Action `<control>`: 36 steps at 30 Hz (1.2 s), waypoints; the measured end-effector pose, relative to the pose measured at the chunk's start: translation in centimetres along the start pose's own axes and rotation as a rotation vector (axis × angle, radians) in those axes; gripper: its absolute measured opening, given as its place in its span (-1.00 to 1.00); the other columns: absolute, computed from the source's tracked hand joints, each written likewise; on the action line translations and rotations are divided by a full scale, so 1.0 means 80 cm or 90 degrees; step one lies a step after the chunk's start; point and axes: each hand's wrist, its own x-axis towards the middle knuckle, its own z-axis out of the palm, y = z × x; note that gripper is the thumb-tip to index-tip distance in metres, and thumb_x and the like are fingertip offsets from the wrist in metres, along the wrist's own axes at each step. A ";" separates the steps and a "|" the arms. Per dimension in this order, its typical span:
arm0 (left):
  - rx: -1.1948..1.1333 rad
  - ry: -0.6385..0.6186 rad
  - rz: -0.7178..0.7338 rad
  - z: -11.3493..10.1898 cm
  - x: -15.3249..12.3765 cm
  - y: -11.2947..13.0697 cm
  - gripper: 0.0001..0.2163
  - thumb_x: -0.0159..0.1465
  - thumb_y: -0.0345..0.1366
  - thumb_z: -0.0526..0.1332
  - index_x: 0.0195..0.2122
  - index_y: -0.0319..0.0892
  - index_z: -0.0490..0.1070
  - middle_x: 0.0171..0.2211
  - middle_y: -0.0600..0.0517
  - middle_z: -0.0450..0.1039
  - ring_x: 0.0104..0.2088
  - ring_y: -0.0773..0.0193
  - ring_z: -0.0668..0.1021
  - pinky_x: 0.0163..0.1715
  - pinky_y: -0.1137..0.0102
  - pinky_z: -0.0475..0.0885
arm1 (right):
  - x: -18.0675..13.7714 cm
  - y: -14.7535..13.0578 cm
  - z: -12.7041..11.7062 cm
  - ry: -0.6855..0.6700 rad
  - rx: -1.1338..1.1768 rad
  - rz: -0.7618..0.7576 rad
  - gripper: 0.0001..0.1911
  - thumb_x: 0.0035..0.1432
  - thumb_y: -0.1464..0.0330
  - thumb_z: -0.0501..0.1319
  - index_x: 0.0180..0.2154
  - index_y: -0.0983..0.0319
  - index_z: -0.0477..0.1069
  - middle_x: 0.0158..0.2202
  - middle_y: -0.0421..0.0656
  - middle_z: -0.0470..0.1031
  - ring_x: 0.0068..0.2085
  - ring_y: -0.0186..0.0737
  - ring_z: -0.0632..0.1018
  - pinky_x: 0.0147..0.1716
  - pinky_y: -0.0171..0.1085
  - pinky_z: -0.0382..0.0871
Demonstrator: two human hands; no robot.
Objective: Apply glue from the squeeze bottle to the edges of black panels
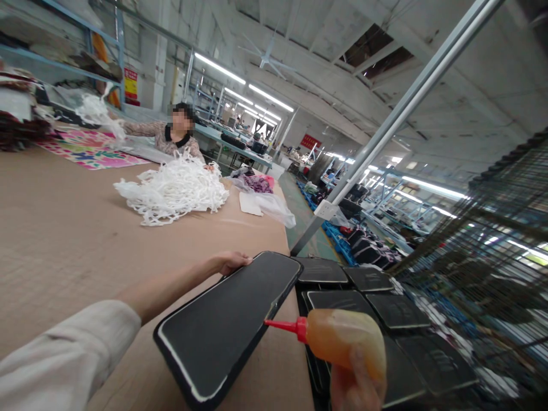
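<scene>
A black flat panel (pixel 226 319) with rounded corners and a pale line along its edge lies tilted on the brown table (pixel 64 240). My left hand (pixel 231 262) rests on its far left edge, fingers curled over the rim. My right hand (pixel 353 388) grips an orange squeeze bottle (pixel 346 339). Its red nozzle (pixel 282 325) touches the panel's right edge.
Several more black panels (pixel 368 297) lie stacked to the right of the table. A heap of white straps (pixel 175 191) sits further back, where another person (pixel 177 134) sits at work. A grey metal post (pixel 398 120) slants up at the right, beside wire racks (pixel 492 245).
</scene>
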 end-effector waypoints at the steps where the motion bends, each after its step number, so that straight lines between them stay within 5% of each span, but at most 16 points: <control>1: 0.001 0.002 0.001 -0.001 0.001 0.000 -0.84 0.16 -0.23 0.21 -0.37 -0.24 0.43 -0.52 0.01 0.53 -0.57 0.28 0.53 -0.42 0.38 0.44 | -0.001 0.002 -0.001 -0.004 -0.001 -0.009 -0.49 -0.06 0.18 0.31 -0.08 0.29 0.37 -0.28 -0.05 0.46 -0.32 -0.10 0.50 -0.37 -0.17 0.42; 8: -0.001 0.011 0.006 -0.008 0.009 -0.004 -0.81 0.13 -0.21 0.25 -0.40 -0.26 0.43 -0.53 -0.01 0.53 -0.58 0.26 0.53 -0.41 0.35 0.45 | -0.008 0.011 -0.004 0.009 -0.049 -0.081 -0.50 -0.13 0.22 0.36 -0.12 0.30 0.40 -0.32 -0.07 0.47 -0.32 -0.11 0.49 -0.38 -0.19 0.43; 18: -0.019 0.040 -0.003 -0.015 0.021 -0.008 -0.84 0.14 -0.24 0.24 -0.42 -0.25 0.41 -0.56 0.01 0.52 -0.60 0.28 0.52 -0.40 0.36 0.45 | -0.013 0.014 -0.018 -0.015 0.015 0.055 -0.45 -0.14 0.28 0.37 -0.06 0.26 0.35 -0.33 -0.11 0.49 -0.37 -0.16 0.51 -0.41 -0.23 0.45; 24: -0.031 0.069 -0.007 -0.020 0.025 -0.008 -0.85 0.16 -0.28 0.22 -0.48 -0.24 0.38 -0.60 0.03 0.51 -0.62 0.29 0.52 -0.38 0.36 0.45 | -0.010 0.007 -0.012 0.043 0.111 0.133 -0.32 -0.22 0.33 0.39 0.01 0.22 0.28 -0.22 -0.13 0.49 -0.27 -0.15 0.52 -0.40 -0.27 0.46; 33: -0.057 0.097 -0.002 -0.028 0.023 -0.006 -0.88 0.18 -0.35 0.18 -0.48 -0.24 0.38 -0.61 0.02 0.51 -0.61 0.30 0.52 -0.39 0.38 0.46 | -0.008 0.013 -0.020 0.040 0.122 0.170 -0.30 -0.25 0.34 0.41 -0.01 0.26 0.28 -0.35 -0.13 0.50 -0.39 -0.16 0.53 -0.43 -0.24 0.45; 36: -0.066 0.108 -0.001 -0.032 0.022 -0.008 -0.89 0.17 -0.36 0.19 -0.50 -0.24 0.37 -0.62 0.02 0.50 -0.62 0.30 0.52 -0.40 0.39 0.46 | -0.006 0.017 -0.023 -0.002 0.064 0.100 -0.34 -0.19 0.29 0.39 0.00 0.24 0.28 -0.35 -0.14 0.50 -0.38 -0.15 0.52 -0.43 -0.22 0.45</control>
